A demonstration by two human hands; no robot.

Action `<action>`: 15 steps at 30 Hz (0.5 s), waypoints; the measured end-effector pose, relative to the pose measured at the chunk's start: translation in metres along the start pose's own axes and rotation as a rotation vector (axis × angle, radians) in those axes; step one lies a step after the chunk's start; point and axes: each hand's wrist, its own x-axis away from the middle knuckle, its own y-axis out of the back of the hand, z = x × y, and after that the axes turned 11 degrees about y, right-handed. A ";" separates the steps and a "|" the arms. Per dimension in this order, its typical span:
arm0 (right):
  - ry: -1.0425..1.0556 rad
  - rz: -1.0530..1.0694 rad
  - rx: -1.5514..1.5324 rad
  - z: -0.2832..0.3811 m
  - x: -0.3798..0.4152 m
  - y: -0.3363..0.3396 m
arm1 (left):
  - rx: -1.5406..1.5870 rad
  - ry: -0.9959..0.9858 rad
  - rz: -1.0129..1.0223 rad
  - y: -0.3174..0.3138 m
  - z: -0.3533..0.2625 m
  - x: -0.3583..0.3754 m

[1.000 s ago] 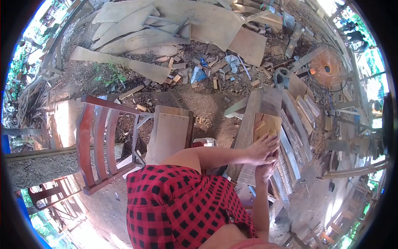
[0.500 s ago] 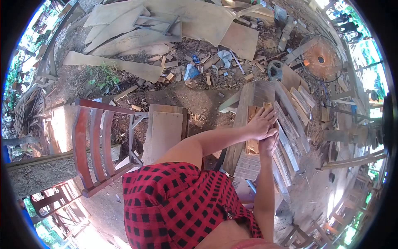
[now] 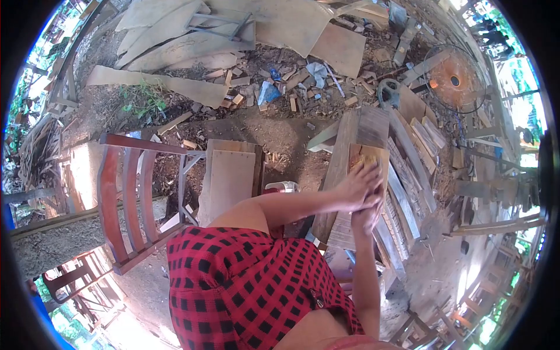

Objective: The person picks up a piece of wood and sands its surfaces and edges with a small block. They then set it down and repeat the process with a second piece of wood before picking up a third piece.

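My left hand [image 3: 363, 184] lies over a small yellowish piece [image 3: 368, 159], its fingers bent around it and somewhat blurred. The piece rests on a flat brown wooden board [image 3: 363, 150], and its exact kind is not clear. Just below, against the left hand, my right hand [image 3: 366, 217] is closed; what it grips is hidden. Under the board runs a grey plank bench [image 3: 344, 137], with a ridged wooden surface [image 3: 345, 233] nearer to me.
Long wood strips [image 3: 402, 192] lean right of the bench. A reddish slatted chair back [image 3: 131, 204] stands left, near stacked boards [image 3: 233, 175]. Wood scraps [image 3: 291, 99] litter the ground ahead. A round fan [image 3: 455, 81] stands at the far right.
Both hands have moved toward me and slightly left along the board, with the yellowish piece. More of the board shows beyond them. A pale object has come into view beside my left forearm.
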 end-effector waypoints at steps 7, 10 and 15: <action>0.067 0.029 0.012 -0.019 -0.087 -0.020 | 0.055 0.033 -0.139 0.021 0.033 -0.068; 0.073 0.017 0.041 -0.020 -0.080 -0.020 | 0.035 0.032 -0.163 0.017 0.030 -0.059; 0.072 0.006 0.081 -0.012 -0.011 -0.009 | 0.031 0.001 -0.191 -0.003 0.007 -0.007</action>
